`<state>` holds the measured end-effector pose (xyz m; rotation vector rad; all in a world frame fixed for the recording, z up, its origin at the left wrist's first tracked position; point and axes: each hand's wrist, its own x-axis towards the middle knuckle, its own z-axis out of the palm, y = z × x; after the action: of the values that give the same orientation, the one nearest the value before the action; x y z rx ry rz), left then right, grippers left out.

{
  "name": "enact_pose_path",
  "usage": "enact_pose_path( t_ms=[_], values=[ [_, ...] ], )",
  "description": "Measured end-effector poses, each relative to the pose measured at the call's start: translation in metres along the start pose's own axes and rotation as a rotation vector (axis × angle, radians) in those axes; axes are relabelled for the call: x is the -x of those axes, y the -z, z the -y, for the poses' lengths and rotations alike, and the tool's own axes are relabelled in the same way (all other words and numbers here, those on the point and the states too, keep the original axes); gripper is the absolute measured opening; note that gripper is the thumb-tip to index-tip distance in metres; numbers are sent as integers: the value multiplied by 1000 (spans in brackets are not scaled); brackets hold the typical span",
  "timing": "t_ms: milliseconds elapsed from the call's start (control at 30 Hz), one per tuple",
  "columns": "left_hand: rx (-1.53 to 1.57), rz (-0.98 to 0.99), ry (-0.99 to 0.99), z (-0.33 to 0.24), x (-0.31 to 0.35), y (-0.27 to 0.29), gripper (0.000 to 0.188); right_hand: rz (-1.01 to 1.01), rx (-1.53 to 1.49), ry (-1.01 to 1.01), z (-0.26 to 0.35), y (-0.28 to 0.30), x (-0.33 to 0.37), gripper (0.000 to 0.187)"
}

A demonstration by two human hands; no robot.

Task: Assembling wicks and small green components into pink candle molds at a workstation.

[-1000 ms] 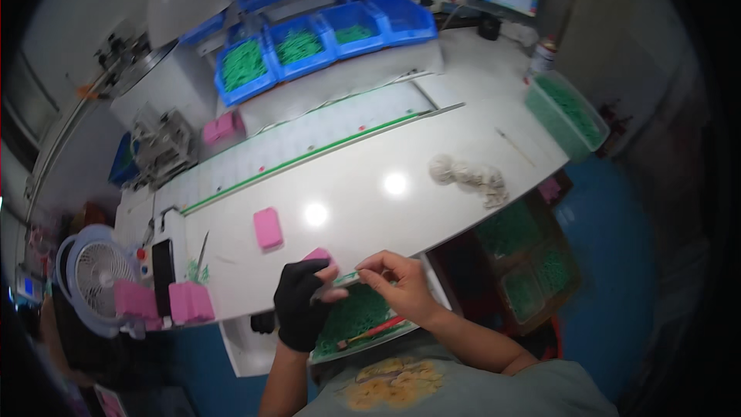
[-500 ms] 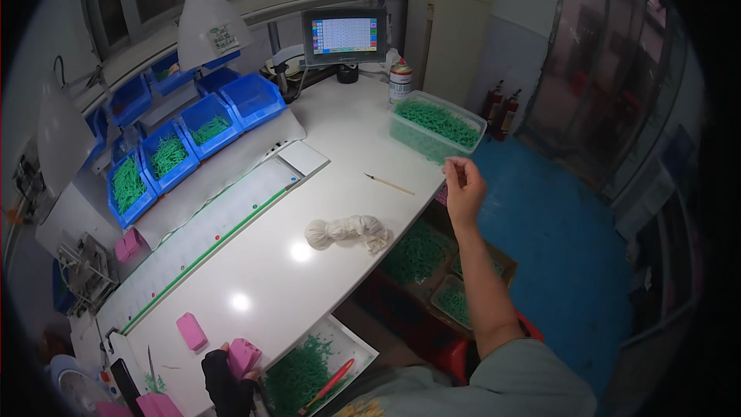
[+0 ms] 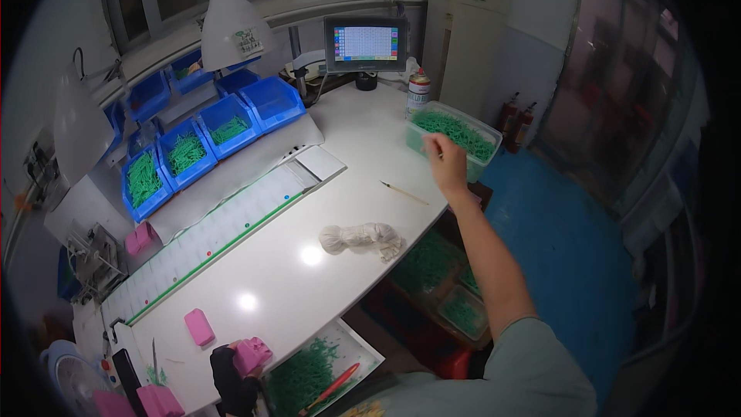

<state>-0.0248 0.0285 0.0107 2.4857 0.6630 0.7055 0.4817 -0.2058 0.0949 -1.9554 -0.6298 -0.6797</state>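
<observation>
right hand [image 3: 446,161] fingers pinched, over green-parts bin [image 3: 455,137] | gloved left hand [image 3: 231,374] gripping pink block [image 3: 252,354]

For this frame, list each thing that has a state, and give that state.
Right hand: bare, raised over the clear bin, fingers curled.
Left hand: black glove, on a pink block.
Clear bin: open, holds green parts.
Screen: lit.
Blue bins: open, some hold green parts.

A bundle of string [image 3: 361,239] lay in the middle of the tabletop [image 3: 309,278]. A box of parts [image 3: 453,138] sat at the right end, bins [image 3: 208,135] behind, a screen [image 3: 366,43] farther back.
</observation>
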Motion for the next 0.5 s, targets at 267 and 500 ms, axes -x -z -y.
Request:
enact_pose_path(
  t_ms=[267,500],
  values=[
    [222,-84,224,-14,-15,-2,63,635,131,465,69,-49,129,34],
    [316,-86,192,3,-18,-8,62,529,-486,444,207,-30,171,43]
  ],
)
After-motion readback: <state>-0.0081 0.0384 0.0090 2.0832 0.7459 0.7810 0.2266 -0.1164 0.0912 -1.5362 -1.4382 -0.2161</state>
